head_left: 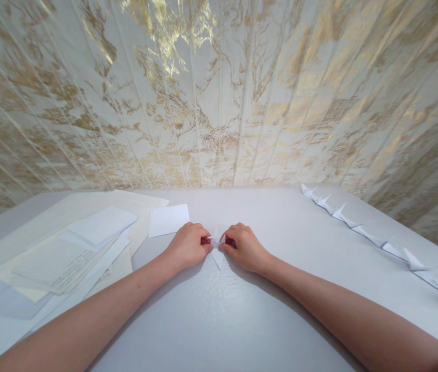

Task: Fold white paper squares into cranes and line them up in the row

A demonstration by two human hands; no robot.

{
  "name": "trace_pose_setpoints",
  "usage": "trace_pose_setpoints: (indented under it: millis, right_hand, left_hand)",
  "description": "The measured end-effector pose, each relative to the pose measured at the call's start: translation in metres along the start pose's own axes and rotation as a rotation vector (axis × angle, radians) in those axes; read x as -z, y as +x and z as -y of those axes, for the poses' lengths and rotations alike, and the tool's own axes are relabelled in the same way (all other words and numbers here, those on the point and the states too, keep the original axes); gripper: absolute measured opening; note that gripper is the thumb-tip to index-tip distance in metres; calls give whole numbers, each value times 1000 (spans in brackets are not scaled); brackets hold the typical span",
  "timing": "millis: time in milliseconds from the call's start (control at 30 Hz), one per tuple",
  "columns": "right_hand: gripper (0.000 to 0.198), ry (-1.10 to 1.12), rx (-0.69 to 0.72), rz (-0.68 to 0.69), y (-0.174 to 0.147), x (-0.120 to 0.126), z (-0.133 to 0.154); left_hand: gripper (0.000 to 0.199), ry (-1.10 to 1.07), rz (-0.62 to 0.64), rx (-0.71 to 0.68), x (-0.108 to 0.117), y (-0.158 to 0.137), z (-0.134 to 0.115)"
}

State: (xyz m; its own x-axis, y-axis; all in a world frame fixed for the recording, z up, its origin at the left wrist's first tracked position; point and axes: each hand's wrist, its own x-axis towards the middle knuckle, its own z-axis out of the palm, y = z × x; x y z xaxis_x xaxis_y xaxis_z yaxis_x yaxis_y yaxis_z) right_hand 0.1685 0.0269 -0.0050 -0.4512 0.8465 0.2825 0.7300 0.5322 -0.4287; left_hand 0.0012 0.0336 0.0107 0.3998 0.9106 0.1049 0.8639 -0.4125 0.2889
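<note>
Between my two hands is a small piece of folded white paper (217, 258), its pointed end aimed toward me. My left hand (190, 245) pinches its left side with thumb and forefinger. From the right, my right hand (244, 247) grips the other side in the same kind of pinch. Both hands rest low over the white table (227, 320). The upper part of the folded paper is pale and partly covered by my fingers, so its exact shape is unclear.
A white paper sheet (169, 219) lies just beyond my left hand. Further left are overlapping papers (60, 263), some printed, with folded white sheets (103, 226) on top. Several folded paper cranes (415, 261) line the table's right edge. A gold-patterned curtain (219, 103) hangs behind.
</note>
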Motion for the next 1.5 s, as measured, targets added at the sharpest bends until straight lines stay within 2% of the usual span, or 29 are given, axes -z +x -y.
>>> trace_pose_setpoints:
  millis: [367,767,1200,1300,1400,1500]
  right_hand:
    - [4,-25,20,21,-4,6,0]
    - [6,-41,57,44,-8,9,3]
    - [14,-85,60,114,-7,13,7]
    - [16,-81,52,110,-8,12,7]
    - [17,-78,54,100,-8,12,7]
    - [16,-76,51,111,-7,13,7]
  left_hand:
    - [13,96,-22,-80,5,-7,-4]
    - [12,92,-24,-170,9,-11,-5]
    - [13,69,96,-149,12,-7,-7]
    - [19,12,121,-205,13,-8,-1]
    - [35,-46,153,-315,14,-9,8]
    - [45,-11,178,-391,16,-9,17]
